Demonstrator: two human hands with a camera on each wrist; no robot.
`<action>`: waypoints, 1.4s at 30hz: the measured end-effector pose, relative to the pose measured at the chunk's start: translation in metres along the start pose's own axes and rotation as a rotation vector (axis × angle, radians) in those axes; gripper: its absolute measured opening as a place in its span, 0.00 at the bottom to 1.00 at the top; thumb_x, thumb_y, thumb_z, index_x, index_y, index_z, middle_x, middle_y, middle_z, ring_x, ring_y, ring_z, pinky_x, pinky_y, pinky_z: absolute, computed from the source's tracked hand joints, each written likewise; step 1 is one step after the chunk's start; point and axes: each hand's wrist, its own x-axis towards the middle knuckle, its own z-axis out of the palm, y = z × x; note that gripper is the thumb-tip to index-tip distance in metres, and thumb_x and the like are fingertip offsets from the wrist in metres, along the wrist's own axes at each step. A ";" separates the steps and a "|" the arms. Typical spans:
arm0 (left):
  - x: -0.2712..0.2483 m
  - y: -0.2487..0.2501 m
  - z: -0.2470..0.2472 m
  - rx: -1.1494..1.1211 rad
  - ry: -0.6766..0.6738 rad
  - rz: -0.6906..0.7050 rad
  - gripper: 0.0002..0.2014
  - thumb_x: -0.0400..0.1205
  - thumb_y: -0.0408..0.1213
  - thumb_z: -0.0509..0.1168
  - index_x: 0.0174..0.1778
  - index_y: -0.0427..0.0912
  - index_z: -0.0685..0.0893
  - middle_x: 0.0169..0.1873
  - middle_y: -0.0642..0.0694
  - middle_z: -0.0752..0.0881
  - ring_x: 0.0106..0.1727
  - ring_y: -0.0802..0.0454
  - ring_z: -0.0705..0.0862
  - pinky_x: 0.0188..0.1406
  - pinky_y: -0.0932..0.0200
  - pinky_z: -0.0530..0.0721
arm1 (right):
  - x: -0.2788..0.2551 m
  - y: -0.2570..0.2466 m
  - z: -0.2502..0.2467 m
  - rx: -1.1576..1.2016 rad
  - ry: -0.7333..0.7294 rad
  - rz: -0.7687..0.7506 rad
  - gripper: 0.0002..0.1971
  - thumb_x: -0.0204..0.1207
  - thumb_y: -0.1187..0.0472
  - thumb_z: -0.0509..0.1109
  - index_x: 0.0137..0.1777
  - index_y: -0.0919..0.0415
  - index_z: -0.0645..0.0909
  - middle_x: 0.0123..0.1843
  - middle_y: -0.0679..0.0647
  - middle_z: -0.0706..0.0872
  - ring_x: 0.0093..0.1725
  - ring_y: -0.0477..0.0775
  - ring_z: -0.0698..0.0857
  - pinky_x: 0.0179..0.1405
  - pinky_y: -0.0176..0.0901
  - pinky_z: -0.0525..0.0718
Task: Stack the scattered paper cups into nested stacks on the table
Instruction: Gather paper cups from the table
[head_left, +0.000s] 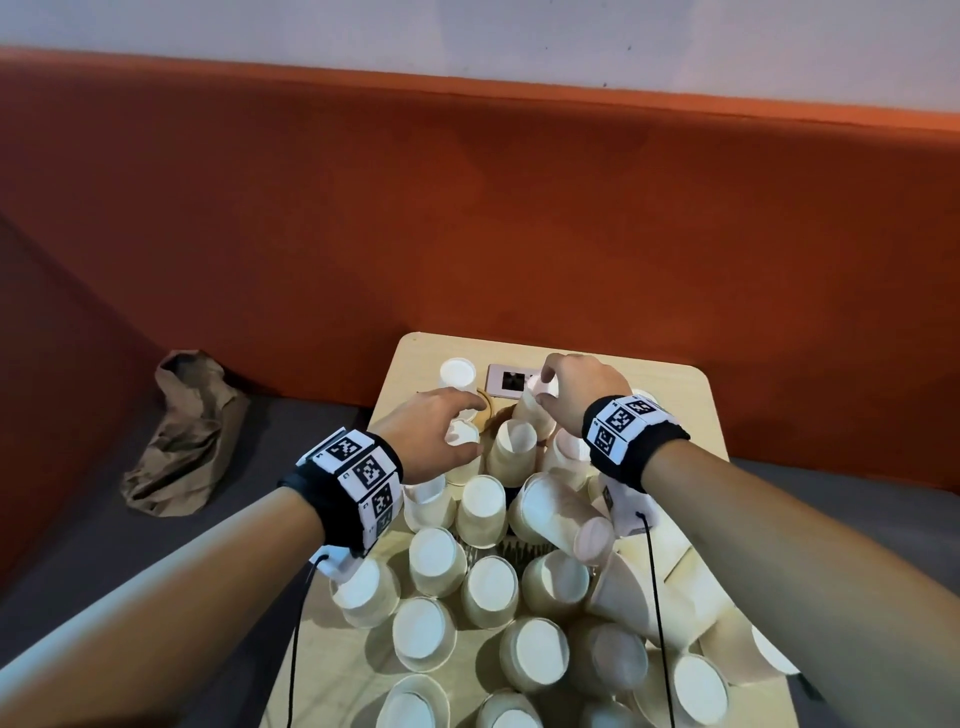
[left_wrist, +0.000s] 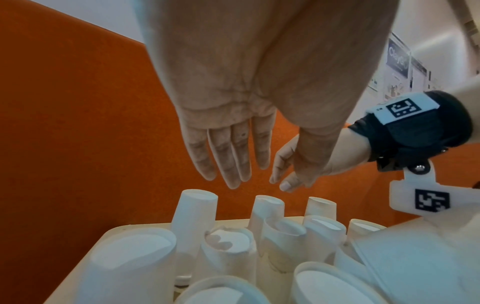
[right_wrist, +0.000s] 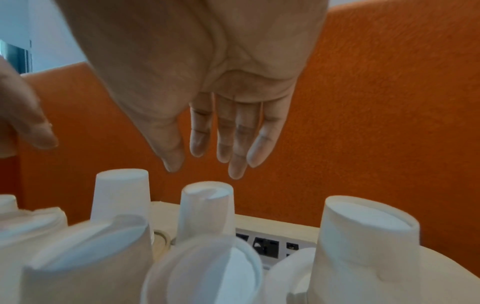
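While both my hands hang over the far half of the small pale wooden table (head_left: 696, 415), the stock runs thus, near to far.

Nearest me: paper cups (head_left: 423, 631) standing upside down, white bases up, crowded rim to rim across the near half; what lies under them cannot be seen. To my right in this crowd, one cup lying on its side (head_left: 558, 519), mouth toward me, nothing visible in it, with more tipped cups beside it.

Middle: more inverted cups, some leaning on each other. My left hand (head_left: 436, 434) hovers just above an inverted cup (head_left: 461, 432); the left wrist view shows its fingers (left_wrist: 228, 156) straight and spread, thumb apart, holding nothing. My right hand (head_left: 576, 389) is just above a taller upturned cup (head_left: 535, 410); the right wrist view shows its fingers (right_wrist: 233, 131) hanging loosely straight over that cup's base (right_wrist: 207, 190), clear of it, nothing gripped.

Far: a single inverted cup (head_left: 458, 375) near the far left corner, and a flush socket panel (head_left: 508, 382) set in the tabletop beside it.

Off the table, on the grey seat to my left: a crumpled brown paper bag (head_left: 182, 436), contents not visible. Beyond everything, an orange upholstered backrest (head_left: 467, 208).
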 end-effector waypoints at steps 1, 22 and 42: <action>-0.001 0.003 0.000 0.008 0.001 0.011 0.27 0.80 0.47 0.70 0.75 0.51 0.75 0.71 0.51 0.79 0.70 0.52 0.78 0.68 0.56 0.75 | -0.005 0.000 -0.005 0.014 0.009 0.004 0.12 0.81 0.50 0.67 0.61 0.51 0.79 0.60 0.53 0.86 0.57 0.60 0.85 0.44 0.46 0.77; -0.035 0.069 0.010 0.083 0.020 0.244 0.26 0.80 0.50 0.68 0.74 0.54 0.75 0.69 0.54 0.81 0.66 0.53 0.81 0.65 0.50 0.81 | -0.180 -0.029 -0.032 0.286 0.208 0.185 0.17 0.75 0.50 0.74 0.63 0.47 0.80 0.62 0.45 0.88 0.60 0.53 0.86 0.58 0.48 0.83; -0.054 0.024 0.014 0.069 -0.049 0.274 0.31 0.78 0.48 0.71 0.78 0.53 0.71 0.70 0.52 0.80 0.68 0.52 0.79 0.68 0.51 0.78 | -0.209 -0.032 0.005 0.173 0.176 0.404 0.23 0.68 0.43 0.73 0.63 0.46 0.77 0.55 0.51 0.88 0.54 0.59 0.86 0.47 0.47 0.82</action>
